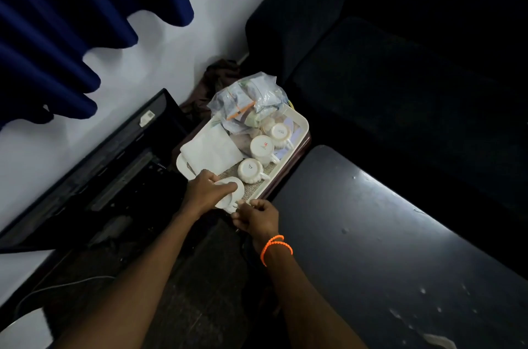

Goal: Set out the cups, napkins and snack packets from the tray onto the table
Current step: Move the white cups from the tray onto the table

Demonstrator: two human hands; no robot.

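Note:
A white tray [300,120] sits on a low stand beside the dark table [400,248]. On it stand three upturned white cups [251,170], [263,147], [280,132], a stack of white napkins [213,148] and a clear bag of snack packets [248,102]. At the tray's near end, my left hand [204,191] grips a fourth upturned white cup [235,191] from above. My right hand [257,217] pinches that cup's handle at its near side; an orange band circles that wrist.
A dark sofa [400,77] fills the back right. A black flat screen [100,162] leans against the white wall on the left, under a blue curtain [71,19]. Brown cloth [217,74] lies behind the tray. The floor below my arms is dark.

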